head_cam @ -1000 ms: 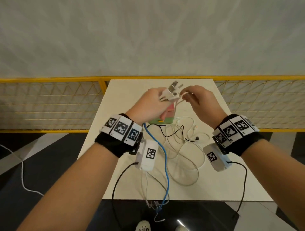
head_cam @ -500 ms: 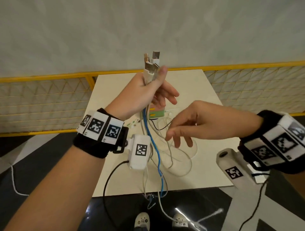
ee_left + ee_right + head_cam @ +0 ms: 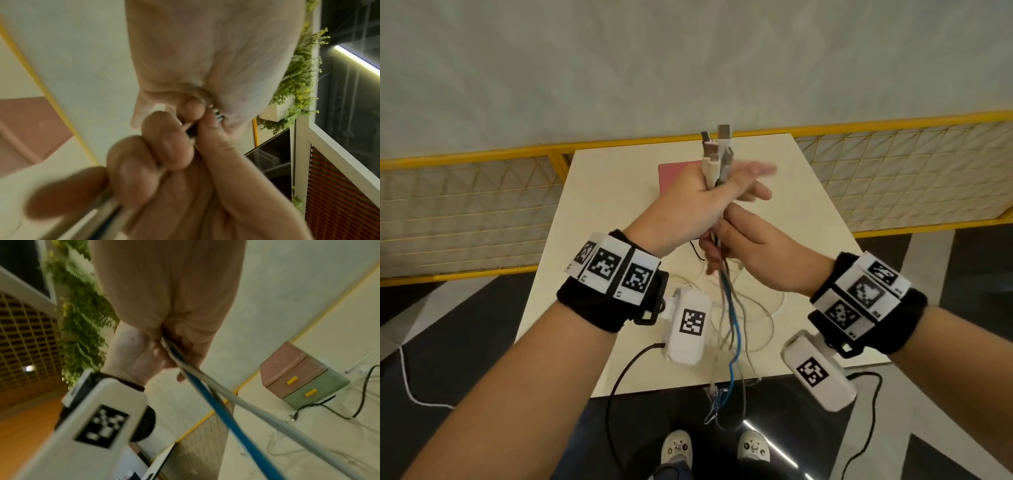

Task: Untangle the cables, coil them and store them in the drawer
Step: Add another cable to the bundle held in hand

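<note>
My left hand [image 3: 717, 192] holds a bundle of cables up above the table, with several USB plug ends [image 3: 717, 147] sticking out of its top. Just below it, my right hand [image 3: 719, 250] grips the same strands; its fingers [image 3: 164, 146] curl round them in the left wrist view. A blue cable [image 3: 734, 329] and grey-white ones [image 3: 267, 415] hang from the hands down past the table's front edge. More white cable loops [image 3: 770, 308] and a black cable [image 3: 329, 408] lie on the table. The drawer unit [image 3: 298, 374], pink over green with yellow handles, stands shut behind the hands.
The cream table [image 3: 619, 212] is small, with a yellow-framed mesh fence [image 3: 465, 205] behind and beside it. Cable ends dangle over the front edge above my shoes [image 3: 678, 448]. A white cord [image 3: 407, 383] lies on the dark floor at left.
My left hand lifted the plug ends from low over the drawer unit to high above the table. My right hand let go, swung out to the right, then came back and gripped the strands beneath the left.
</note>
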Motion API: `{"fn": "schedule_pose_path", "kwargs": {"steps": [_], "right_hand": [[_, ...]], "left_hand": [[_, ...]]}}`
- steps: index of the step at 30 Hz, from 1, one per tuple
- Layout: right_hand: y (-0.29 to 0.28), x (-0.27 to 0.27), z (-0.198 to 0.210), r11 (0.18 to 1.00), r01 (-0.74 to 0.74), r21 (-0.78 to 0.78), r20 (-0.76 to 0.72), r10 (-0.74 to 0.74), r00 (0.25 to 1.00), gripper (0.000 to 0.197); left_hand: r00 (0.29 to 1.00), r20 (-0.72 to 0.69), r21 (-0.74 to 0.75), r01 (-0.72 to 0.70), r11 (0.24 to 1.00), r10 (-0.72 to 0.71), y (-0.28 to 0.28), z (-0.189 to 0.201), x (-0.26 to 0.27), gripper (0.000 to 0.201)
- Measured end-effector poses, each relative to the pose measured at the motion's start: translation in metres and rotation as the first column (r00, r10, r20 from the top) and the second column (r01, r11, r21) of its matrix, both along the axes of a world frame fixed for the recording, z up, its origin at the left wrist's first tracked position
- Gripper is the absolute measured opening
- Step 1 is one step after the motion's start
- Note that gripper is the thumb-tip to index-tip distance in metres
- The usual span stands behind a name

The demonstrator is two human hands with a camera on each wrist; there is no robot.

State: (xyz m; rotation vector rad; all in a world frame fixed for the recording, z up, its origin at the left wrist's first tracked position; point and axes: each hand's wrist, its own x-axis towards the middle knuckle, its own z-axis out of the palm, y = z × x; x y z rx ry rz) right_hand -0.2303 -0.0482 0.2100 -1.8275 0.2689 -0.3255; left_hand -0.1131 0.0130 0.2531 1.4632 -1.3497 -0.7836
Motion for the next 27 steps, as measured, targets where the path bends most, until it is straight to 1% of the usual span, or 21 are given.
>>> {"fn": "schedule_pose_path", "kwargs": {"steps": [1,2,3,4,5,6,7,9,11,14,15,17,18,19,20,21,22,23,24,25,27], "right_hand": [[0.002,0.001,-0.002,1.000,0.020,-0.020,-0.008,-0.020,1.000,0.018],[0.002,0.001,-0.003,0.999,0.033,-0.029,-0.016,-0.034,0.999,0.016],[0.002,0.002,-0.004,0.999,0.040,-0.019,-0.023,-0.041,0.999,0.015],[0.000,0.002,-0.004,0.999,0.039,0.007,-0.025,-0.039,0.999,0.015],[0.000,0.002,-0.002,0.999,0.030,0.039,-0.021,-0.029,0.999,0.016],[-0.001,0.002,0.000,0.997,0.012,0.078,-0.012,-0.012,1.000,0.017],[-0.001,0.003,0.003,0.993,-0.011,0.120,-0.002,0.011,1.000,0.020],[0.000,0.005,0.006,0.978,-0.056,0.199,0.025,0.052,0.998,0.024],[0.002,0.007,0.005,0.967,-0.069,0.244,0.053,0.058,0.997,0.026],[0.003,0.010,0.003,0.964,-0.044,0.261,0.053,0.031,0.998,0.025],[0.002,0.011,0.002,0.963,-0.036,0.267,0.052,0.023,0.998,0.025],[0.001,0.011,0.000,0.961,-0.018,0.278,0.062,0.000,0.998,0.025],[0.001,0.011,-0.001,0.959,0.004,0.283,0.065,-0.023,0.998,0.026],[0.000,0.012,-0.001,0.958,0.032,0.284,0.063,-0.053,0.997,0.027],[-0.001,0.012,-0.001,0.957,0.063,0.283,0.060,-0.083,0.995,0.028],[-0.003,0.013,0.000,0.957,0.083,0.279,0.057,-0.103,0.993,0.028],[-0.004,0.015,0.000,0.959,0.090,0.268,0.056,-0.109,0.992,0.028],[-0.004,0.016,0.001,0.963,0.084,0.254,0.052,-0.100,0.994,0.028],[-0.005,0.018,0.001,0.967,0.070,0.244,0.045,-0.084,0.995,0.028],[-0.004,0.020,0.001,0.969,0.053,0.243,0.037,-0.064,0.997,0.028],[-0.005,0.023,0.001,0.967,0.022,0.256,0.047,-0.035,0.998,0.024]], "left_hand": [[0.996,-0.090,-0.071,-0.023,0.997,0.016,-0.001,-0.002,0.003,0.035],[0.986,-0.163,-0.138,-0.053,0.989,0.030,-0.002,-0.005,0.006,0.045],[0.979,-0.200,-0.182,-0.066,0.981,0.029,-0.003,-0.006,0.008,0.052],[0.979,-0.200,-0.199,-0.070,0.978,0.029,-0.004,-0.006,0.008,0.050],[0.980,-0.196,-0.200,-0.085,0.976,0.045,-0.004,-0.005,0.006,0.037],[0.973,-0.219,-0.177,-0.114,0.978,0.074,-0.004,-0.004,0.004,0.018],[0.957,-0.270,-0.137,-0.145,0.980,0.104,-0.004,0.000,0.000,0.006],[0.932,-0.316,-0.089,-0.212,0.973,0.175,-0.006,0.003,-0.004,0.028],[0.932,-0.307,-0.081,-0.229,0.970,0.194,-0.010,0.003,-0.006,0.037],[0.942,-0.282,-0.085,-0.216,0.973,0.184,-0.013,0.001,-0.001,0.045],[0.945,-0.283,-0.092,-0.195,0.977,0.162,-0.013,-0.001,0.002,0.046],[0.968,-0.216,-0.093,-0.152,0.984,0.129,-0.012,-0.003,0.008,0.040],[0.976,-0.185,-0.086,-0.136,0.987,0.118,-0.010,-0.004,0.011,0.031],[0.976,-0.196,-0.073,-0.107,0.992,0.091,-0.009,-0.005,0.013,0.020],[0.968,-0.238,-0.048,-0.088,0.995,0.075,-0.008,-0.007,0.015,0.028],[0.956,-0.285,-0.012,-0.076,0.997,0.069,-0.008,-0.009,0.017,0.046],[0.946,-0.315,0.035,-0.066,0.997,0.074,-0.008,-0.012,0.017,0.056],[0.947,-0.308,0.084,-0.064,0.994,0.087,-0.009,-0.013,0.017,0.053],[0.951,-0.289,0.125,-0.078,0.989,0.112,-0.010,-0.012,0.015,0.044],[0.949,-0.283,0.162,-0.095,0.982,0.138,-0.011,-0.011,0.015,0.039],[0.930,-0.317,0.193,-0.129,0.973,0.186,-0.013,-0.011,0.016,0.036]]}}
